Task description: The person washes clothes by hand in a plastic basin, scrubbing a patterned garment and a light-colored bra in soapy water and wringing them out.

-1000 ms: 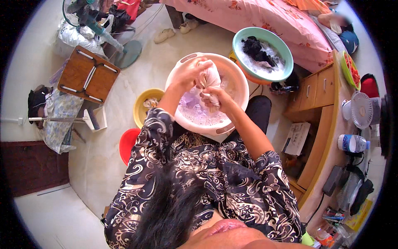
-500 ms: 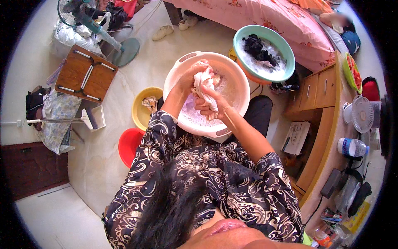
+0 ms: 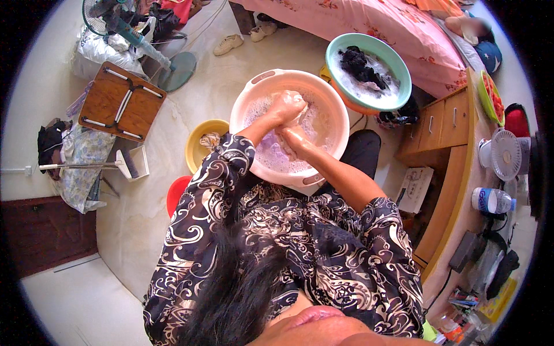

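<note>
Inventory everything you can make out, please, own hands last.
Large basin: 1, pale pink, before the person
Cloth: at least 1, pale, mostly hidden between the hands
Second basin: 1, teal, near the bed
Dark cloth: count unclear, black, in second basin
Third basin: 1, yellow, left
Fourth basin: 1, red, left, partly hidden
Folding table: 1, brown, left
Dustpan: 1, white, left
Standing fan: 1, green, upper left
Shoes: 2, off-white, by the bed
Bed: 1, pink floral, top
Desk: 1, wooden brown, right
Small fan: 1, white, on desk
Bottle: 1, clear and blue, on desk
Another person: 1, orange cloth alongside, upper right
Clutter: uncountable, mixed, lower right
Left hand: 1, bare, within large basin
Right hand: 1, bare, beside left hand
</note>
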The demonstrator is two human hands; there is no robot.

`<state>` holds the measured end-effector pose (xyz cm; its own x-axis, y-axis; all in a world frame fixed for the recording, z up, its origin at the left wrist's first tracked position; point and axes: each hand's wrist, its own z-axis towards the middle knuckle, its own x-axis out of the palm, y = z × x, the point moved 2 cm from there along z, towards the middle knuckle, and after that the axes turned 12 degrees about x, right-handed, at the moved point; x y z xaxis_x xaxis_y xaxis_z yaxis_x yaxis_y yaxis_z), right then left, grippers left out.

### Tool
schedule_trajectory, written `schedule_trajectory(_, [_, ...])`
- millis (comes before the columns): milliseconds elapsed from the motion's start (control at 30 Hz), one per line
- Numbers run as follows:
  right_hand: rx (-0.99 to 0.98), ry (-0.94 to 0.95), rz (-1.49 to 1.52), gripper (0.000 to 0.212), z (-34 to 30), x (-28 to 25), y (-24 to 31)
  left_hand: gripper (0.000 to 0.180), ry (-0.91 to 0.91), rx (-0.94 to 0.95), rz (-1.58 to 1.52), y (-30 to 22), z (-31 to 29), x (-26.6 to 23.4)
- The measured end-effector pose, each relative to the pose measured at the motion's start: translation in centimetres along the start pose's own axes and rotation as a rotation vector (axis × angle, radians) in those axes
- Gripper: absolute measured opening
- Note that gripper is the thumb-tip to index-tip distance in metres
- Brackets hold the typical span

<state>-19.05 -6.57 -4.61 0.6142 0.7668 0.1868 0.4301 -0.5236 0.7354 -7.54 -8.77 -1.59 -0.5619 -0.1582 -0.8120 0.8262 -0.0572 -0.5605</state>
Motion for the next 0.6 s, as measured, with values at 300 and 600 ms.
schedule_trajectory(300, [-0.232,-0.126,-0.066,0.038,3.3,-1.3,-2.7,0.033,-0.100,-0.157,-0.018,-0.8,-0.3,1.1])
schedule_trajectory(600, [-0.089,-0.175,-0.479,0.067,0.9,-6.4,4.1,0.098,-0.509,-0.329,-1.019,-1.3,-2.8,-0.5])
